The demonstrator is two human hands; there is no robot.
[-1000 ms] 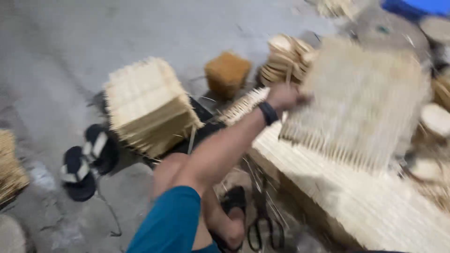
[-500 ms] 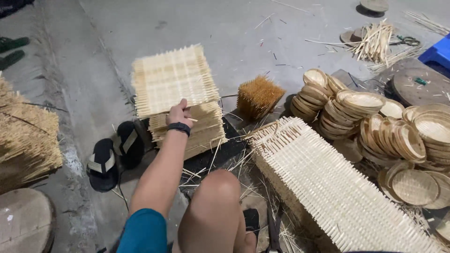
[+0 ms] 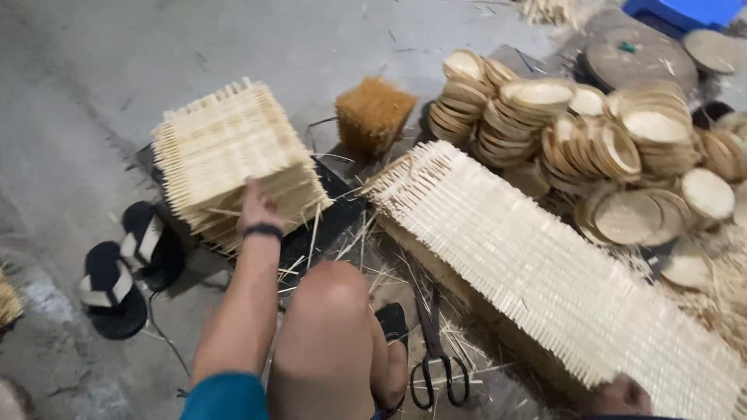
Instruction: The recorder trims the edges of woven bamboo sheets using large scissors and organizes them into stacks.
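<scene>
My left hand rests flat against the near side of a stack of square woven bamboo mats on the floor, a dark band on its wrist. No mat is lifted off the stack. Only a small part of my right hand shows at the bottom edge, beside the near end of a long woven bamboo strip that runs diagonally across the floor. Its fingers are hidden. My bare knee is raised between the two hands.
Black-handled scissors lie on the floor by my foot. A pair of dark sandals sits left of the stack. A brown bristly bundle and stacks of round woven bowls lie behind the strip.
A second ago my left hand carried a woven mat over from the right. It set the mat on the stack, and now lies lower, against the stack's near side.
</scene>
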